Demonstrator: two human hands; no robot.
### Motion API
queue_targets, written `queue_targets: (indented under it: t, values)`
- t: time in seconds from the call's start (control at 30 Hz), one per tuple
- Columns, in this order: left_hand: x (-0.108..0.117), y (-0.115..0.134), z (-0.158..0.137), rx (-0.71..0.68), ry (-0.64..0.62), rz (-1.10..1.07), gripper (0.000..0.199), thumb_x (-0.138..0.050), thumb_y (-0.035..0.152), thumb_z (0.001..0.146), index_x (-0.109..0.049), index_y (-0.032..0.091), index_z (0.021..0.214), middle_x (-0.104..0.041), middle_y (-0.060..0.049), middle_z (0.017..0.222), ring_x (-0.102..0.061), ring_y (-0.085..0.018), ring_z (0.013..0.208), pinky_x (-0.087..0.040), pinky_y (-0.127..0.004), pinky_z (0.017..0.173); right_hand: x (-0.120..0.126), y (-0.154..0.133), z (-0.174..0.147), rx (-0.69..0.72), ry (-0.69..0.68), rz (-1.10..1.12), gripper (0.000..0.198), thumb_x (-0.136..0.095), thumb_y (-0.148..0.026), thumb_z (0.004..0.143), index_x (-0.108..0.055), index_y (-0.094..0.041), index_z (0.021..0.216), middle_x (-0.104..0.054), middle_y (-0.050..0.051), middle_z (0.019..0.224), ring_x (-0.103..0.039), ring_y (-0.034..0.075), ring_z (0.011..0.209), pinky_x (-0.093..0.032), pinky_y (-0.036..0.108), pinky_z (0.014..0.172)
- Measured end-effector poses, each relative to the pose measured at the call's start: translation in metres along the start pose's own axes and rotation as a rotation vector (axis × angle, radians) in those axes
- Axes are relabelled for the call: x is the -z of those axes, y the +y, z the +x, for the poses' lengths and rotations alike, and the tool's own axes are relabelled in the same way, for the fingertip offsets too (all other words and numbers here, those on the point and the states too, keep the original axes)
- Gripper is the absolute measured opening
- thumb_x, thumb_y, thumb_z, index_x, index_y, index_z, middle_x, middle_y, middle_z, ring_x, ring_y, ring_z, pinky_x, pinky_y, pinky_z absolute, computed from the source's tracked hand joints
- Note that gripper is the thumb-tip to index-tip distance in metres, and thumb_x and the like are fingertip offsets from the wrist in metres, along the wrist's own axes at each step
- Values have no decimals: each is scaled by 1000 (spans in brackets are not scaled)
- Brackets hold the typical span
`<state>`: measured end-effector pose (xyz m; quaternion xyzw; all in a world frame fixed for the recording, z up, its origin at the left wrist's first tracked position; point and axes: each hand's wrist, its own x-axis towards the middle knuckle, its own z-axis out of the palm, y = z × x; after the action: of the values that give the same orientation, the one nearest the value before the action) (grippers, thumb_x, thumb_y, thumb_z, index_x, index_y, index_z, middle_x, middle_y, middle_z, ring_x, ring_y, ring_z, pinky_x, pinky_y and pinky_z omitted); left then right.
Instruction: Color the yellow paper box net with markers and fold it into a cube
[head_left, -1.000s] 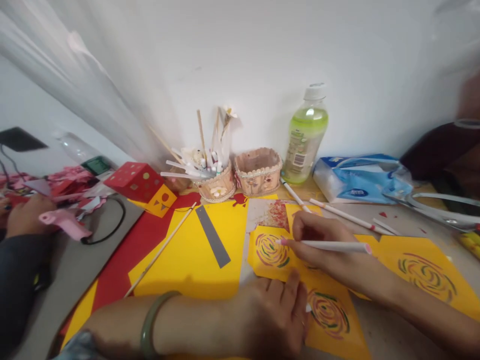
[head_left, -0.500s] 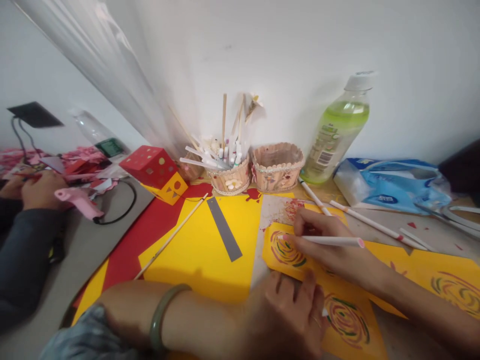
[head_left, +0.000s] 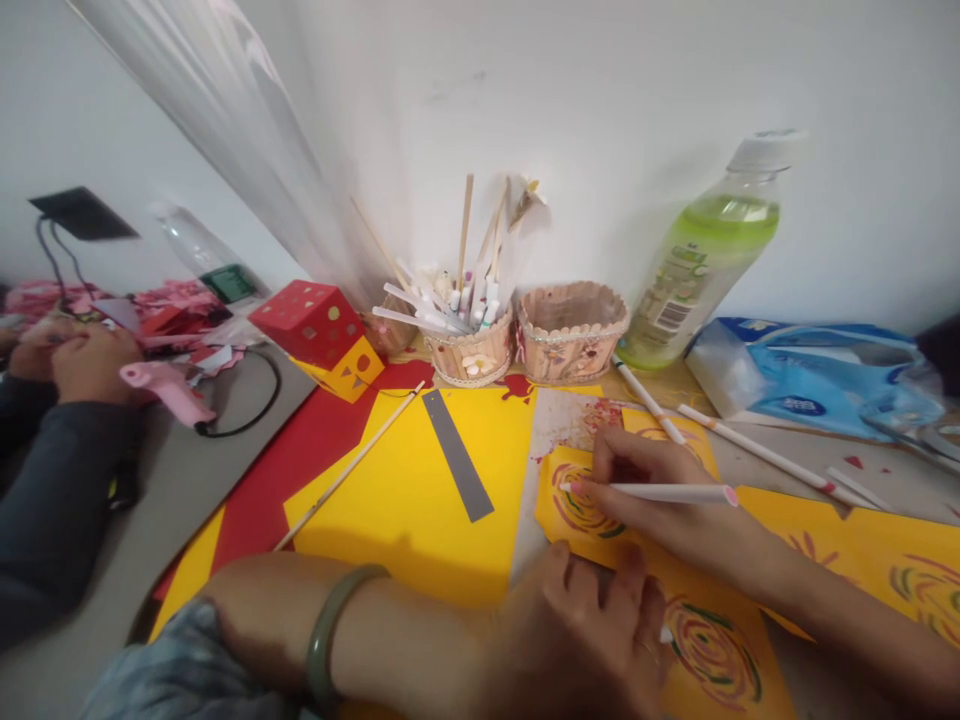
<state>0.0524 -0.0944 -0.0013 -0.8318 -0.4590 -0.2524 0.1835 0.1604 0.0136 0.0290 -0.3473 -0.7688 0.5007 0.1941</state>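
Observation:
Pinched in my right hand (head_left: 652, 485) is a white felt-tip pen (head_left: 675, 493) with a pink end. Its tip meets a spiral of coloured strokes on a yellow paper panel (head_left: 553, 508). My left hand (head_left: 592, 620), below a green bangle (head_left: 326, 635), rests with curled fingers at the panel's lower edge. A small white tip (head_left: 666, 634) pokes out between its fingers; most of that thing is hidden. Under and beside this hand lies another yellow panel (head_left: 761, 640) with a similar spiral in red and green.
A grey strip (head_left: 457, 455) and a thin stick (head_left: 352, 462) lie on yellow card (head_left: 397, 520). Behind stand a basket of pens (head_left: 469, 360), another basket (head_left: 574, 345) and a green drink bottle (head_left: 701, 270). At left, another person's hands (head_left: 97, 365) work near a pink glue gun (head_left: 169, 393).
The view has shifted slightly, so most things sit farther right. My right hand keeps the pen at the spiral, and my left hand stays at the panel's edge.

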Motion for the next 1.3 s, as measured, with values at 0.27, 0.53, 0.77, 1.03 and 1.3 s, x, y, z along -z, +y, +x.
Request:
queue_targets:
  t: [0.27, 0.53, 0.77, 1.03, 1.3]
  values:
    - [0, -1, -2, -18, -60, 3, 26, -44, 25, 85, -65, 10, 90, -69, -12, 94, -60, -17, 53, -49, -33, 47, 0, 2, 0, 8, 12, -20, 28, -54, -27, 80, -36, -20, 60, -38, -5, 57, -35, 9, 52, -28, 22, 44]
    - [2, -2, -2, -27, -27, 0, 25, -46, 23, 84, -66, 10, 91, -69, -13, 97, -60, -17, 53, -51, -34, 49, 0, -2, 1, -24, 20, -57, 29, -55, -31, 80, -36, -21, 60, -39, -6, 55, -34, 9, 50, -26, 22, 43]
    - [4, -3, -2, -84, -85, 33, 25, -47, 23, 85, -65, 10, 95, -68, -14, 98, -62, -17, 55, -53, -35, 52, 2, 3, 3, 4, 52, -91, 28, -55, -29, 80, -37, -21, 62, -38, -6, 55, -34, 9, 50, -26, 21, 42]
    - [3, -1, -1, -35, -20, 9, 21, -49, 20, 82, -67, 10, 89, -70, -12, 94, -59, -16, 50, -50, -33, 46, 0, 4, -1, -6, 62, -78, 29, -55, -32, 81, -38, -21, 61, -41, -5, 56, -36, 10, 51, -27, 22, 43]
    - [2, -2, -1, -27, 3, -2, 22, -49, 20, 82, -67, 9, 87, -69, -12, 96, -59, -17, 49, -51, -34, 47, -2, 5, 0, -30, 62, -97, 30, -53, -33, 83, -37, -21, 61, -41, -5, 56, -37, 10, 50, -28, 22, 42]
